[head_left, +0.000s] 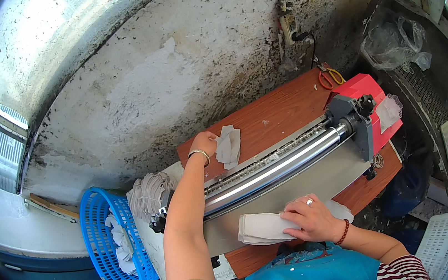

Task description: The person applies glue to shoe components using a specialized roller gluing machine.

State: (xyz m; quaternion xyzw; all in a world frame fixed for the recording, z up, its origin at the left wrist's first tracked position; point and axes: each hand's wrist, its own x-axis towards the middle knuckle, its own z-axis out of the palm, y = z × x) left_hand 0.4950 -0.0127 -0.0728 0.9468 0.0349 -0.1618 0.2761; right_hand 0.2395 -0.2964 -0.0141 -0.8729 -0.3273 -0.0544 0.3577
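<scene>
My left hand [205, 142] reaches over the roller machine. Its fingers are closed at the edge of a few pale grey flat pieces [229, 146] lying on the wooden board behind the rollers. My right hand [313, 217] is closed over a stack of long, pale flat pieces [263, 229] on the machine's front metal plate [296, 184]. Part of that stack shows beyond the right wrist; whether the pieces are cloth or paper I cannot tell. Between my hands runs a shiny metal roller [278, 171], with a red housing [361, 92] at its right end.
Left of the machine stand a bundle of tied grey pieces [149, 195] and a blue plastic basket [93, 251] with pale scraps inside. Scissors [327, 79] lie at the board's far right corner. A white basket [443, 242] sits low at right, below a dark rack holding plastic bags [394, 43].
</scene>
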